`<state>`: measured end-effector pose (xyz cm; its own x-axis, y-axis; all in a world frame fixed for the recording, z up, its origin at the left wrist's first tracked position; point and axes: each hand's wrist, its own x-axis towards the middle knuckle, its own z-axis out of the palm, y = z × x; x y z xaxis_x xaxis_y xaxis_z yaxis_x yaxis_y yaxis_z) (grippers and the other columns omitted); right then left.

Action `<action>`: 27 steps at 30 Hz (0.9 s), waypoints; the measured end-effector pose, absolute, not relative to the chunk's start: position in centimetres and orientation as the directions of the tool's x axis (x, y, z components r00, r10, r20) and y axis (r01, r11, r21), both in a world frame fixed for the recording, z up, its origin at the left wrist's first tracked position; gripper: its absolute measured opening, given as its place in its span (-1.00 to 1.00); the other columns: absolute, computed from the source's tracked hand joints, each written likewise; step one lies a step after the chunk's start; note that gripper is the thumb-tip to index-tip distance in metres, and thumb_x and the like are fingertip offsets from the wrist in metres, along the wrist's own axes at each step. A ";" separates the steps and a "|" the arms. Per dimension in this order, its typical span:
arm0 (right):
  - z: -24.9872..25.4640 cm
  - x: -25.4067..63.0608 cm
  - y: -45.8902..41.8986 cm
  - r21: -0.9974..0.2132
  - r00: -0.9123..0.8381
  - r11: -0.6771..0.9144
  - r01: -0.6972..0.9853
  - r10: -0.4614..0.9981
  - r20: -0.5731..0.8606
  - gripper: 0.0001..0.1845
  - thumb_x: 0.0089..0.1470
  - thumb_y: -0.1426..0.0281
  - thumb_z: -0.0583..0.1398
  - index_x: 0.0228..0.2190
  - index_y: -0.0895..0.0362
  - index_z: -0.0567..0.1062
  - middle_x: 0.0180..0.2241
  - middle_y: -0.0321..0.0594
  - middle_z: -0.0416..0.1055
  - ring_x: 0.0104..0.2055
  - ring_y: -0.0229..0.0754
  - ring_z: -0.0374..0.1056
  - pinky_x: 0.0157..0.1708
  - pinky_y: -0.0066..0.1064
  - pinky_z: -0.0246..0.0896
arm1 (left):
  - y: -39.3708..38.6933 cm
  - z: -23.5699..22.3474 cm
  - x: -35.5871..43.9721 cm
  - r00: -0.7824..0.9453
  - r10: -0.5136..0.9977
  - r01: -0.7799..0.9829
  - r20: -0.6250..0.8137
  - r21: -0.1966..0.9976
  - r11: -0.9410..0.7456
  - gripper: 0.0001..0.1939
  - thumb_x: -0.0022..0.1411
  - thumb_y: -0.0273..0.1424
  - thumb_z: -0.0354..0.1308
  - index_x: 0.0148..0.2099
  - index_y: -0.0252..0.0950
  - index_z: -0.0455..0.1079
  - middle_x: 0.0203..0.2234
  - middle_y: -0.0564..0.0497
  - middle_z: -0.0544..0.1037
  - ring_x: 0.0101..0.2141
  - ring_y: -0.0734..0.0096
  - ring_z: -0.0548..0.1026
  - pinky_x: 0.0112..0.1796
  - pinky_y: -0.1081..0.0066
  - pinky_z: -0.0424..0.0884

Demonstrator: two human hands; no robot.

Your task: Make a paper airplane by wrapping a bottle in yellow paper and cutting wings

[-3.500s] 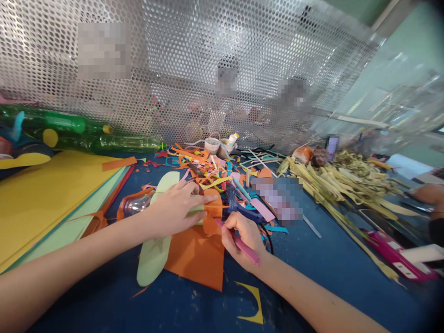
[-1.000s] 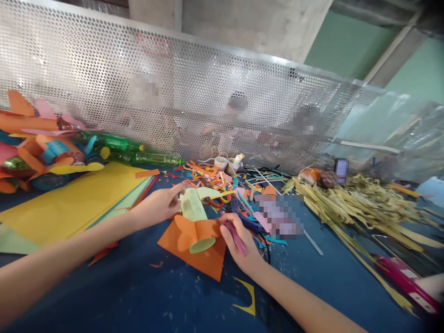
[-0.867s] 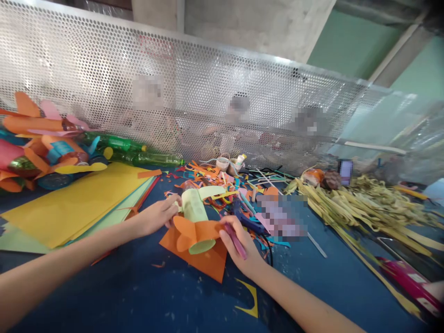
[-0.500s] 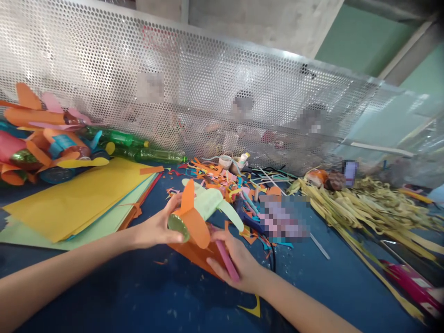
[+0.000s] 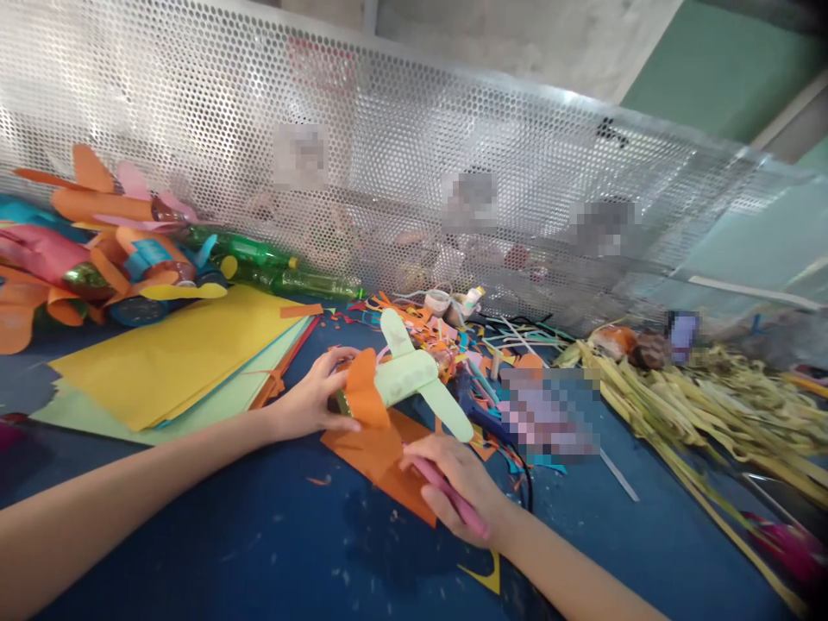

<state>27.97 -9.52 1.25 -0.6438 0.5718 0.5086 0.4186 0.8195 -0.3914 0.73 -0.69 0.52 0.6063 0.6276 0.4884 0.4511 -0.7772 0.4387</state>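
My left hand (image 5: 310, 398) is closed round the bottle end of a toy plane (image 5: 407, 378), which is wrapped in pale green paper. Pale green wings stick out at its far end, and an orange paper strip crosses it near my fingers. Below the plane, a pink pen (image 5: 453, 498) is gripped in my right hand (image 5: 475, 479), its tip end over an orange sheet of paper (image 5: 381, 470) on the blue table. Part of the bottle is hidden by my left fingers.
Stacked coloured paper (image 5: 174, 362) lies left, beside finished paper planes (image 5: 109, 207) and green bottles (image 5: 316, 283). Paper scraps (image 5: 414, 323) and a glue bottle (image 5: 474, 299) are behind. Dry plant strips (image 5: 699, 405) spread right. A perforated metal screen (image 5: 388, 147) stands at the back, people beyond it.
The plane has turned in my left hand, so its green wings show more fully. My right hand with the pen has moved slightly right and down, away from the plane.
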 end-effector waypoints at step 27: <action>4.2 21.8 -2.8 -0.870 -0.326 0.483 0.096 0.841 0.431 -0.79 0.18 0.39 0.00 -0.50 0.07 0.26 -0.68 -0.45 0.26 -0.55 -0.28 0.27 -0.13 -0.26 0.19 | 0.2 0.3 0.2 0.554 0.742 0.277 0.379 0.756 -0.593 -0.17 0.10 -0.19 0.24 0.30 -0.16 -0.11 0.11 -0.19 0.28 0.06 0.10 0.33 0.03 0.11 0.29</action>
